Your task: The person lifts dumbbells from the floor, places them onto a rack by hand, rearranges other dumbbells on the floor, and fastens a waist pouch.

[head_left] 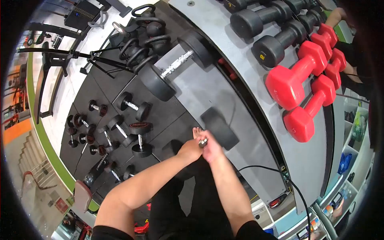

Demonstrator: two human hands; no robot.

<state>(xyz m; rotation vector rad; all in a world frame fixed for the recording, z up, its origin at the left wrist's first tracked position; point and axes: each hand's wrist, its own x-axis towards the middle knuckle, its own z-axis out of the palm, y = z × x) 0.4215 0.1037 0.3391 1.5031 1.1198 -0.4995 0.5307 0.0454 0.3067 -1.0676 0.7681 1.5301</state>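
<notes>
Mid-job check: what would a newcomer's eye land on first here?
Probably the red dumbbells, bright on the grey upper shelf at the picture's right. Next, the black dumbbell near the centre, with the left hand and right hand together at its handle. Then the floor dumbbells crowding the left side.

Black trousers [208,208] match a short left sleeve [111,233], which shows to the left of the trousers, and a short right sleeve [254,231], in the same dark tone, to their right; both forearms [158,174] and both hands [191,151] are bare.
</notes>
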